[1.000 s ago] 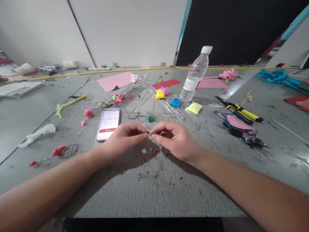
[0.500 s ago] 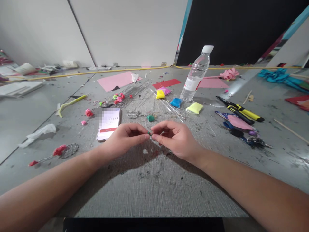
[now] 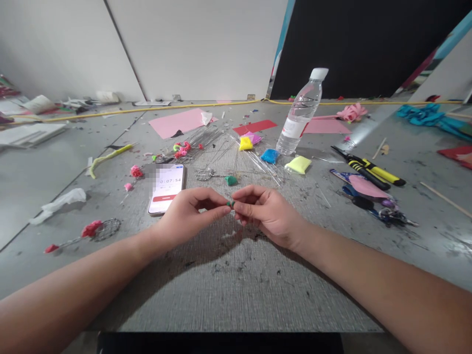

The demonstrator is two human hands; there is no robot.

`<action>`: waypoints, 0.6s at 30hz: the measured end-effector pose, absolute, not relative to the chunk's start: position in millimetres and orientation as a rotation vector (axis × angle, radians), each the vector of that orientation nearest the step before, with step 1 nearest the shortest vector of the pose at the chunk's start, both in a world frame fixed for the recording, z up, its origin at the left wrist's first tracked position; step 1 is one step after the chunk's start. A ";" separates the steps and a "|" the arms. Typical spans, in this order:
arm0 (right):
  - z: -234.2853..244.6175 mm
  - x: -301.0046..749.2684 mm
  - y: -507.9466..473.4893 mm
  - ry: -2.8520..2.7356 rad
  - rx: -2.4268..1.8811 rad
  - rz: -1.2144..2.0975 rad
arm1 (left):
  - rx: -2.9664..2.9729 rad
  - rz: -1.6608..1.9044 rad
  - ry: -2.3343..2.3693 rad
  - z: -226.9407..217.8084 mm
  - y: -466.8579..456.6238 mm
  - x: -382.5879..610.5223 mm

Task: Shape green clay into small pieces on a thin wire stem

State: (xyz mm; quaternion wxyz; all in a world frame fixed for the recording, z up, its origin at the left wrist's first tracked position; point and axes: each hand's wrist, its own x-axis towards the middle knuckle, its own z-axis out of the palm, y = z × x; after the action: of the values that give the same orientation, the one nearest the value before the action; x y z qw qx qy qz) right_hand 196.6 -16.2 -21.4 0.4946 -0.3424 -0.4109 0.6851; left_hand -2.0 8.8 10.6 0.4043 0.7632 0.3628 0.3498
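both forearms reach in from the near edge over the grey worktop (image 3: pixel 236 290), and the hands meet above its middle. the left hand (image 3: pixel 191 214) and the right hand (image 3: pixel 267 211) are each closed in a pinch, thumb and forefinger tips pressed on a tiny green bit (image 3: pixel 230 203) held between them, just off the surface. whether a wire runs through it is too small to tell.

just beyond the left hand lies a phone (image 3: pixel 166 182) face up, its screen showing a timer. beyond the fingertips sits a small green lump (image 3: pixel 231 180) beside a little wire twist (image 3: pixel 205 174). to the far left, near the left forearm, a wire mesh piece with red clay (image 3: pixel 96 229) lies flat.

further off, thin clear wires fan across the middle, with a blue clay bag (image 3: pixel 269 156), a yellow clay bag (image 3: pixel 245 143) and a pale yellow-green bag (image 3: pixel 298 164) among them. to the right lie black-and-yellow pliers (image 3: pixel 365 169) and a pink cutout (image 3: pixel 365 187).

behind these a clear water bottle (image 3: pixel 300 115) stands upright with its white cap on, and a pink paper sheet (image 3: pixel 177 123) lies flat near the wall.
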 end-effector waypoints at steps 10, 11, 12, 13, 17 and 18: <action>-22.4 194.9 -14.8 -1.050 -0.808 1.589 | 1.977 0.919 0.899 12.0 8.0 -2.8; -21.9 194.4 -15.0 -1.043 -0.812 1.589 | 1.981 0.928 0.894 11.6 7.9 -2.9; -21.4 194.1 -15.2 -1.040 -0.814 1.587 | 1.984 0.936 0.891 11.3 7.7 -3.0; -21.0 193.9 -15.3 -1.039 -0.815 1.583 | 1.986 0.944 0.886 11.1 7.5 -3.2; -20.9 193.9 -15.6 -1.048 -0.820 1.582 | 1.990 0.952 0.869 11.1 6.8 -3.4; -21.1 194.1 -15.6 -1.053 -0.816 1.580 | 1.994 0.954 0.866 11.3 6.7 -3.3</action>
State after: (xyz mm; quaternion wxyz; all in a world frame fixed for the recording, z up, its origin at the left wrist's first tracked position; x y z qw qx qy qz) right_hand 194.1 -15.6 -21.1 0.5119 -0.3392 -0.4378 0.6567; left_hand -3.3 6.7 11.3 0.3745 0.7788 0.3383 0.3726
